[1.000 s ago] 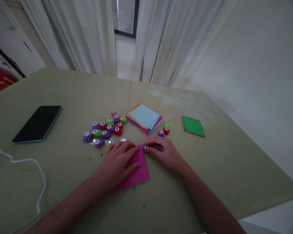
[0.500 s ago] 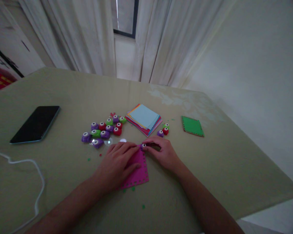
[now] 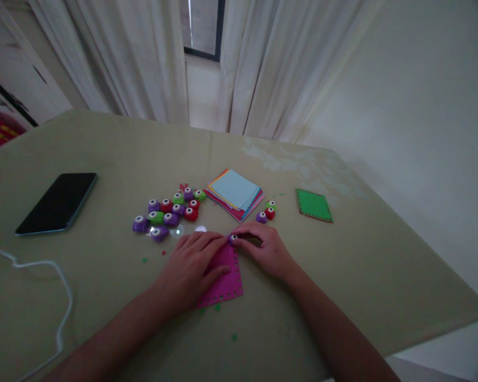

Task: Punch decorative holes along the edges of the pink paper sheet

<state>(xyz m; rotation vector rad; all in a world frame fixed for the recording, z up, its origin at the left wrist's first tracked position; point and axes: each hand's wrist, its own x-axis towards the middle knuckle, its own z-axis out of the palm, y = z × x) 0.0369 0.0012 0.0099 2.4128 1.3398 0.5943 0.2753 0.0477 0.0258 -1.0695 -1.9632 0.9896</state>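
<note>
Under my left hand (image 3: 193, 268) lies a magenta square sheet (image 3: 229, 284) with small notches or holes along its edges. The left fingers rest flat and stretched over it, and they hide its left part. My right hand (image 3: 265, 246) pinches a small purple piece with an eye on it (image 3: 232, 240) between thumb and fingertips. That piece is at the sheet's far right corner; whether it touches the sheet I cannot tell. Just beyond the right hand sit a purple eye piece (image 3: 262, 217), a red one (image 3: 270, 213) and a green one (image 3: 271, 205).
Several purple, red and green eye pieces (image 3: 171, 219) cluster left of a stack of coloured square sheets (image 3: 235, 190). A green notched square (image 3: 314, 205) lies at the right. A dark-screened tablet (image 3: 59, 204) and a white cable (image 3: 66, 297) are at the left. Tiny green bits (image 3: 234, 337) lie scattered.
The right fingertips and the purple eye piece have shifted very slightly at the sheet's corner. The left hand stays in place.
</note>
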